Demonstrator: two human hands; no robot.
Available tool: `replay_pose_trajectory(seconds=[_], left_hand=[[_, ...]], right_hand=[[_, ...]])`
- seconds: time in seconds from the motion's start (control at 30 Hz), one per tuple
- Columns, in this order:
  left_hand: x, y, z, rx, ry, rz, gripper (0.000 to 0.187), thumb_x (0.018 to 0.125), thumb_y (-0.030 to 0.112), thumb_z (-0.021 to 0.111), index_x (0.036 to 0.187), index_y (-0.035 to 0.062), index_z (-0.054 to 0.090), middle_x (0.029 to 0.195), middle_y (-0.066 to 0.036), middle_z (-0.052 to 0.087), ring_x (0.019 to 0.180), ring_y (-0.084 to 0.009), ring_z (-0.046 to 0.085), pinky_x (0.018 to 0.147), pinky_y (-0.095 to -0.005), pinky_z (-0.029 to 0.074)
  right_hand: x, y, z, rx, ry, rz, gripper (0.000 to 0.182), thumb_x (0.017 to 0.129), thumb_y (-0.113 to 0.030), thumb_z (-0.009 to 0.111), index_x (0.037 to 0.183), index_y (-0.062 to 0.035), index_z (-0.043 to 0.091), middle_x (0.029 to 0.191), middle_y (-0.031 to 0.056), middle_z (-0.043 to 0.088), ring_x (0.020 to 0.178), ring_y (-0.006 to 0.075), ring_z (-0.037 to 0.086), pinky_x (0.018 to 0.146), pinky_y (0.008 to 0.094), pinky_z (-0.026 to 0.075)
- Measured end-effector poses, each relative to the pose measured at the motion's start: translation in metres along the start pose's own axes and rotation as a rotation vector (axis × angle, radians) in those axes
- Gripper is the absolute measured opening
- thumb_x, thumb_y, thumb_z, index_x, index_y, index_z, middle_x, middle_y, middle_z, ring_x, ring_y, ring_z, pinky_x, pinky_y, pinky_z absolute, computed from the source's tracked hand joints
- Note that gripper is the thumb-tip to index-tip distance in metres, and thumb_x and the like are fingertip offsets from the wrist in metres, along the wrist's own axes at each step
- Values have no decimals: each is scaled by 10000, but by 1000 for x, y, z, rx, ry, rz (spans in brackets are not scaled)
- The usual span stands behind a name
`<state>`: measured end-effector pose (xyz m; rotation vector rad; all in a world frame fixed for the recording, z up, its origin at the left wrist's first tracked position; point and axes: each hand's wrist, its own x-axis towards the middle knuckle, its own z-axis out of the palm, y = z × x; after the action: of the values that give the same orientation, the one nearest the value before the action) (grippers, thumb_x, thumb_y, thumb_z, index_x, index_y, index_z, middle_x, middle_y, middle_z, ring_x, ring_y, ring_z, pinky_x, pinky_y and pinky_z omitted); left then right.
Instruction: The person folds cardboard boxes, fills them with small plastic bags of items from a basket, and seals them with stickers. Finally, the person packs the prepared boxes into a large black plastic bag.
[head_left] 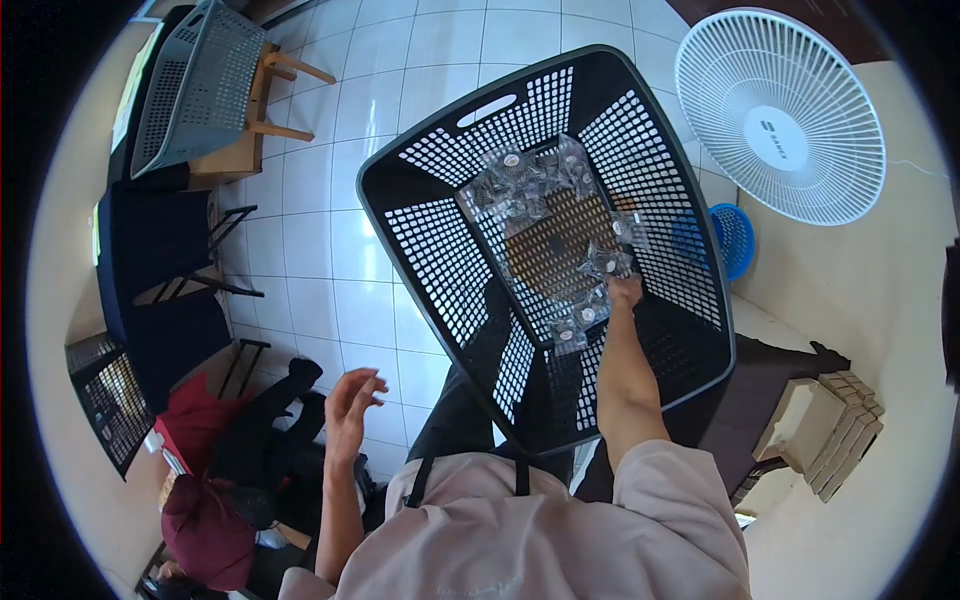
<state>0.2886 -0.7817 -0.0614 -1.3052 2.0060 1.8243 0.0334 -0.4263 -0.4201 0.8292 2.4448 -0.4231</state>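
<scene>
A large black perforated basket [544, 450] stands in front of me, with several clear plastic packets [520, 180] lying around its bottom. Through the middle of the bottom a round brown surface shows. My right hand [625, 291] reaches down inside the basket, its fingers closed at a clear packet [606, 262] near the right wall. Just below that hand lie more packets [588, 314] with small white labels. My left hand [352, 398] is raised outside the basket, to its lower left, with fingers apart and nothing in them.
A white fan [780, 140] stands at the upper right, beside a blue basket [735, 242]. Cardboard boxes [825, 435] are stacked at the right. A grey basket [205, 90] sits on a wooden stand at the upper left. Another person [210, 530] is at the lower left.
</scene>
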Motion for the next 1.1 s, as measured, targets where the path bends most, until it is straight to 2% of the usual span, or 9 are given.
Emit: replay_pose_trajectory(seconds=[0.27, 0.33, 0.4, 0.47, 0.53, 0.7, 0.97, 1.03, 1.1], left_hand=[[20, 2, -19, -1, 15, 37, 213, 945, 162, 559, 1061, -10, 606, 907, -96, 657, 855, -162, 628, 711, -284, 491], [28, 14, -1, -4, -38, 82, 175, 943, 105, 546, 1066, -2, 610, 914, -95, 656, 867, -157, 626, 716, -275, 485], [35, 18, 22, -69, -136, 149, 179, 918, 63, 572, 1081, 3, 614, 941, -87, 656, 869, -154, 624, 723, -274, 481], [42, 40, 59, 128, -222, 358, 248, 868, 32, 625, 1114, 8, 608, 998, -93, 657, 921, -171, 626, 761, -269, 482], [40, 76, 90, 323, -412, 438, 414, 802, 29, 688, 1200, 21, 573, 1140, -129, 615, 1074, -251, 590, 892, -317, 469], [33, 94, 144, 351, -491, 906, 567, 756, 55, 732, 1284, 44, 526, 1367, -161, 487, 1277, -345, 452, 1059, -417, 370], [15, 119, 126, 74, -293, 875, 122, 872, 7, 608, 982, -12, 656, 945, -155, 681, 775, -270, 676, 637, -309, 516], [13, 127, 118, -10, -235, 819, 81, 874, 6, 605, 940, -19, 646, 807, -123, 642, 661, -235, 629, 572, -291, 474], [12, 132, 110, -3, -240, 846, 65, 876, 6, 603, 923, -21, 639, 771, -112, 614, 637, -222, 609, 560, -280, 460]], right_hand=[[21, -6, -2, -59, -18, -48, 446, 684, -290, 800, 962, 30, 663, 961, 211, 682, 890, 319, 679, 659, 397, 568], [-9, -22, -19, 585, -91, 43, 368, 697, -233, 795, 909, 39, 666, 818, 166, 697, 766, 284, 685, 547, 356, 545], [-38, -38, -63, 799, -561, -38, 164, 760, -52, 727, 909, -22, 665, 788, 85, 658, 712, 175, 643, 583, 291, 530], [-84, -44, -78, 388, -157, -342, 146, 762, -80, 726, 852, -2, 641, 748, 96, 665, 613, 174, 623, 481, 261, 451], [-171, -78, -148, 856, -522, -203, 121, 772, -98, 712, 830, -20, 641, 736, 58, 642, 597, 126, 591, 501, 253, 441], [-282, -76, -214, 1200, -713, -274, 89, 861, -113, 615, 909, -40, 636, 808, 37, 639, 702, 113, 599, 607, 239, 477], [-361, -85, -262, 1491, -882, -106, 127, 914, -142, 592, 969, -30, 618, 861, 45, 641, 754, 153, 612, 652, 279, 499], [-364, -84, -261, 1211, -271, -592, 186, 859, -107, 670, 1005, -7, 614, 867, 59, 643, 745, 165, 604, 665, 277, 484], [-375, -86, -281, 984, -66, -786, 222, 827, -83, 695, 1018, -6, 612, 871, 65, 642, 749, 176, 604, 677, 276, 479]])
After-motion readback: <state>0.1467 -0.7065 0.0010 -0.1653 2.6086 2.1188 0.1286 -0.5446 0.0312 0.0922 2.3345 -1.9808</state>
